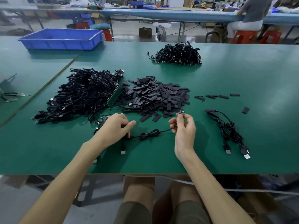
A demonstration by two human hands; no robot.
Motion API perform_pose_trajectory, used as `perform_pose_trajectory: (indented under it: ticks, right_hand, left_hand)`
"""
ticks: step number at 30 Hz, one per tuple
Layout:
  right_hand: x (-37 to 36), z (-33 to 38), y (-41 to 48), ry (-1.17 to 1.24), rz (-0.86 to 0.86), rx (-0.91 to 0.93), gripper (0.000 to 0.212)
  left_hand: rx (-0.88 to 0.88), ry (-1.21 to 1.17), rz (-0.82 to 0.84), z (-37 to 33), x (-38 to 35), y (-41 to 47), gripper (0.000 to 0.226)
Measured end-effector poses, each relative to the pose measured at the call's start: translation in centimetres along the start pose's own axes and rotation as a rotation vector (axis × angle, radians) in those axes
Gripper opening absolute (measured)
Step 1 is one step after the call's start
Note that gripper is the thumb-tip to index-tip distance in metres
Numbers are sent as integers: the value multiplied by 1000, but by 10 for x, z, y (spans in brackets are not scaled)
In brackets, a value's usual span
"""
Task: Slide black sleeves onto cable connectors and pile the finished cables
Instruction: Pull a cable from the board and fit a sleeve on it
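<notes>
Near table edge: right hand (184, 128) pinches the connector (182, 111). Left hand (113, 126) has fingers curled round the same cable (149, 134), whose coiled middle lies on the green table (161, 159) between them. Right: small cable bunch (229, 131). Behind: sleeve pile (157, 96), with cable heap (84, 94) touching its left. Farther: second cable pile (178, 54), blue bin (61, 38).

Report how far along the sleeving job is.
Done: a few cables at the right look sleeved; the far pile may be finished, unclear. In hand: right hand pinches a bare connector, left hand grips its cable. Left: the big cable heap and the sleeve pile.
</notes>
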State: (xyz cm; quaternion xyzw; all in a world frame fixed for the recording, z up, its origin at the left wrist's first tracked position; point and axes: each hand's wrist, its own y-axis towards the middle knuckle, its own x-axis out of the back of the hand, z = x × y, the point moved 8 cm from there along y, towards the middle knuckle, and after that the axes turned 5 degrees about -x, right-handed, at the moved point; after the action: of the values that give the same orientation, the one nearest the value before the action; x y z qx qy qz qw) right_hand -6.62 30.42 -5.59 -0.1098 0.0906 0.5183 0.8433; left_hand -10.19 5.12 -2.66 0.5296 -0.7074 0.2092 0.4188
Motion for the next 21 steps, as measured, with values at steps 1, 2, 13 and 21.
perform_pose_trajectory:
  ticks: [1,2,13,21]
  right_hand:
    - [-1,0,-1,-4,9,1,14]
    - [-2,1,-1,-9,17,4,12]
    - [-6,3,-3,-29,66,20,11]
    - [-10,-1,-2,-84,119,31,15]
  left_hand:
    - [-11,49,0,-2,2,1,47]
    - [-27,87,-18,-5,5,3,37]
    - [176,313,-35,-35,-24,48,39]
    - [154,315,12,-43,-30,54,30]
